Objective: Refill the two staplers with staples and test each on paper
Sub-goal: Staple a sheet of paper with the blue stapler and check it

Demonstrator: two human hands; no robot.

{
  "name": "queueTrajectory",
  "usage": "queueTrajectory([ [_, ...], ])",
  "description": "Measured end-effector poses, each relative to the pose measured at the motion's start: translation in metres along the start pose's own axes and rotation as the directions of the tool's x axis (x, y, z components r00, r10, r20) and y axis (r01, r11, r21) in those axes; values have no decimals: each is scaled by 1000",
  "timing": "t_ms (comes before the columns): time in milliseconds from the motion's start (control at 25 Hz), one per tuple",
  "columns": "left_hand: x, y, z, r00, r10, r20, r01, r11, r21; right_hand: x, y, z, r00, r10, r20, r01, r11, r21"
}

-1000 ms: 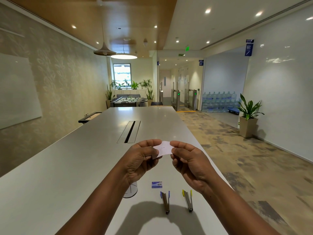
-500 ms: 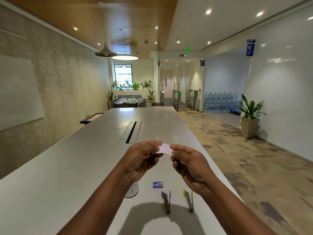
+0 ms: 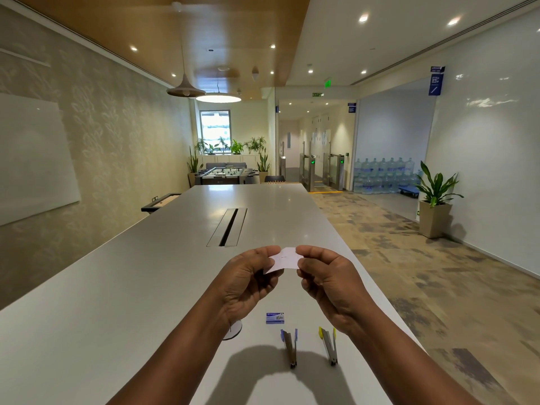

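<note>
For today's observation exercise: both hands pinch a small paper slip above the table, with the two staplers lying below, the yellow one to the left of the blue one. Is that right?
Not quite. The head view shows the yellow stapler to the right of the blue stapler. The rest stands: left hand and right hand pinch the paper slip above the table.

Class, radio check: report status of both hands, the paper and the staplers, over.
Left hand and right hand both pinch the paper slip above the table. Blue stapler and yellow stapler lie open below. Nothing in the way.
</note>
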State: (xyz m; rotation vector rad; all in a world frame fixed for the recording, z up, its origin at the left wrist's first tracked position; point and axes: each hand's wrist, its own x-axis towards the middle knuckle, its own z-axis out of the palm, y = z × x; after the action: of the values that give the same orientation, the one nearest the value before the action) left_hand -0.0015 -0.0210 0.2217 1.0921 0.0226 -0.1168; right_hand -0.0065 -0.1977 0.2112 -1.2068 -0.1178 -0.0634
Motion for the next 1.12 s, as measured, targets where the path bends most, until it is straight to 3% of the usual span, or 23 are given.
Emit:
queueTrajectory([
  [240, 4, -2, 3, 993, 103, 48, -109, 984, 140, -1, 1, 0, 997, -72, 1, 71, 990, -124],
  [600, 14, -11, -3, 982, 188, -4, -180, 942, 284, 2, 5, -2, 990, -130, 51, 139, 960, -244],
  [920, 20, -14, -11, 967, 255, -2, -239, 912, 333, 13, 11, -2, 985, -157, 65, 169, 941, -294],
  [1040, 21, -18, -25, 954, 289, 77, -293, 857, 424, 21, 19, -5, 993, -109, 38, 116, 935, -334],
  [1120, 23, -24, -37, 946, 319, 53, -300, 805, 511, 28, 27, -6, 998, -52, 42, 64, 930, -363],
])
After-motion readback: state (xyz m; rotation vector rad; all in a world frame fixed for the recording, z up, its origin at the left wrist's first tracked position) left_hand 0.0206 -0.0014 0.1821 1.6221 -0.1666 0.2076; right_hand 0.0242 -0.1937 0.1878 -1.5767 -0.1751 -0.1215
